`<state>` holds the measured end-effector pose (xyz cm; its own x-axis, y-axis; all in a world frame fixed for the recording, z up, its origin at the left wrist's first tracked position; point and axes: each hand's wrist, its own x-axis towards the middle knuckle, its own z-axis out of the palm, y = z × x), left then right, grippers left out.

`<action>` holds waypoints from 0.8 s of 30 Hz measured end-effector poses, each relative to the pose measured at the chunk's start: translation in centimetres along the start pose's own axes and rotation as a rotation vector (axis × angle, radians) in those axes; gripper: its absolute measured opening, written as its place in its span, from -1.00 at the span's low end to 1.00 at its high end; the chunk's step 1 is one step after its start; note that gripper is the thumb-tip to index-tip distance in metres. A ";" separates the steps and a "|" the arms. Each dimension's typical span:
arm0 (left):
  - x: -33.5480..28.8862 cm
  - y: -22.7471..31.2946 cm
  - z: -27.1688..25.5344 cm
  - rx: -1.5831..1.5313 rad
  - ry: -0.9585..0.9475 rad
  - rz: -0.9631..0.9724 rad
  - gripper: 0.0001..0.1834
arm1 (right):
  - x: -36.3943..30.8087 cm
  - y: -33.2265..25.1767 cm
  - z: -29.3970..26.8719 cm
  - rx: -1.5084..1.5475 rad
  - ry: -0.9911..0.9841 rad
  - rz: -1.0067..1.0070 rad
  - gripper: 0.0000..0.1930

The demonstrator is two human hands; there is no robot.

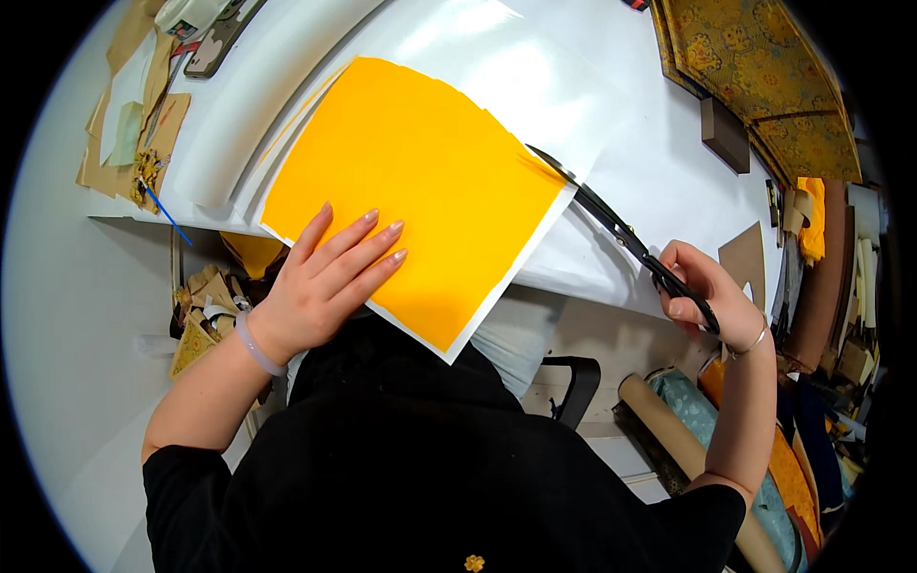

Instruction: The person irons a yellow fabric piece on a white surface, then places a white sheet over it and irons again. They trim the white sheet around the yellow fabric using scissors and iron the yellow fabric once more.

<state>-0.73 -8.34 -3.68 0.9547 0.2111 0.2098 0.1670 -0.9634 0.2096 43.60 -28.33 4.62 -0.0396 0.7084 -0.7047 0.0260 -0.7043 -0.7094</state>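
Observation:
A bright yellow sheet (411,172) with white edging lies on the white-covered table, its near corner hanging past the front edge toward my lap. My left hand (332,269) rests flat on the sheet's near left part, fingers stretched out. In my right hand (705,294) are long black scissors (611,222), gripped by their handles. The blades reach the sheet's right edge, where one blade tip shows dark above the yellow. The lower blade is partly hidden, so how far the blades are parted is hard to tell.
A large white roll (258,105) lies left of the sheet. Beyond it are a phone (222,40) and brown paper scraps (105,143). A patterned brocade box (755,67) and a dark block (725,136) stand at the far right. Fabric rolls (669,420) lean below, near a chair armrest (579,387).

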 end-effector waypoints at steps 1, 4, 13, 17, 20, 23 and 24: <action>0.0 0.0 -0.1 -0.006 -0.001 0.000 -0.46 | 0.2 -0.1 0.0 -0.007 -0.003 0.003 -0.48; 0.1 0.0 -0.2 -0.018 0.000 0.001 -0.46 | 0.7 -0.2 0.1 -0.021 -0.007 0.004 -0.47; -0.2 -0.1 0.3 0.002 0.020 -0.019 -0.50 | 0.6 -0.5 0.5 -0.046 0.010 0.047 -0.50; 0.4 -0.6 0.2 0.019 0.024 -0.029 -0.47 | 1.0 -0.4 0.7 -0.048 0.020 0.020 -0.49; 0.3 -0.7 0.1 0.041 0.016 -0.021 -0.48 | 1.7 -1.0 1.0 -0.061 0.018 0.000 -0.48; 0.3 -0.8 0.1 0.050 0.019 -0.016 -0.50 | 2.3 -1.5 1.0 -0.061 0.011 0.001 -0.49; 0.3 -0.8 0.0 0.049 0.021 -0.015 -0.51 | 2.4 -1.6 1.0 -0.059 0.010 0.002 -0.49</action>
<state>-0.54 -7.54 -3.80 0.9466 0.2286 0.2275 0.1937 -0.9669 0.1659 42.46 -25.55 4.06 -0.0294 0.7077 -0.7059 0.0848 -0.7019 -0.7072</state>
